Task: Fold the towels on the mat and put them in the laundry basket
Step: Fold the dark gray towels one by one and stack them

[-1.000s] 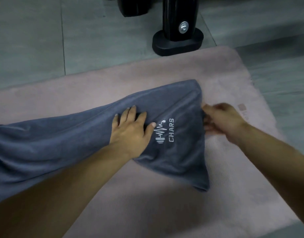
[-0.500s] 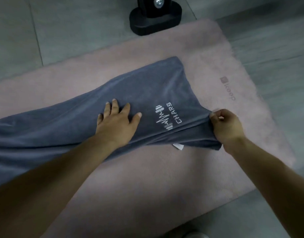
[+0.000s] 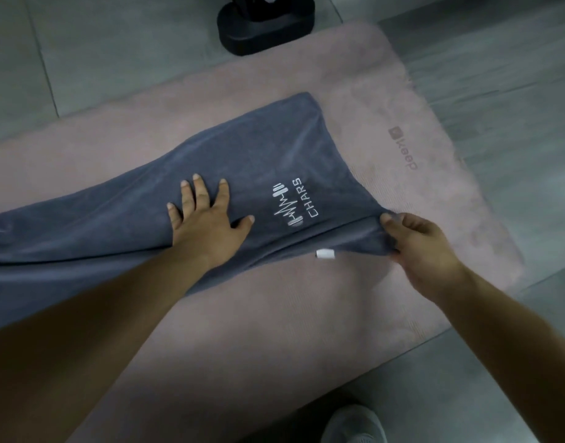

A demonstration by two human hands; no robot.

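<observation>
- I am watching the grey towel (image 3: pixel 243 155) lying slantwise across the pink mat (image 3: pixel 402 100), its long end running off the left edge of the view and its right end spread flat near the mat's printed mark (image 3: pixel 402 148).
- The left hand (image 3: pixel 207 225) is pressing flat on the towel just left of the white CHARS logo (image 3: pixel 290 203), palm down; its fingers are spreading a little wider than half a second ago.
- The right hand (image 3: pixel 418 247) is pinching the towel's near right corner, thumb on top and fingers curling under the cloth, much where it was half a second ago.
- A second ago that corner was sagging down toward me and the cloth was bunching under the left hand; now the right end is lying smoother and a fold line is showing along the near edge.
- A white label (image 3: pixel 325 253) is peeking out from under the near edge; a second ago it was hidden.
- The black base (image 3: pixel 265 24) on the grey floor (image 3: pixel 115 43) is sitting higher in my view than before, and a pale shoe (image 3: pixel 354 423) is showing at the bottom.
</observation>
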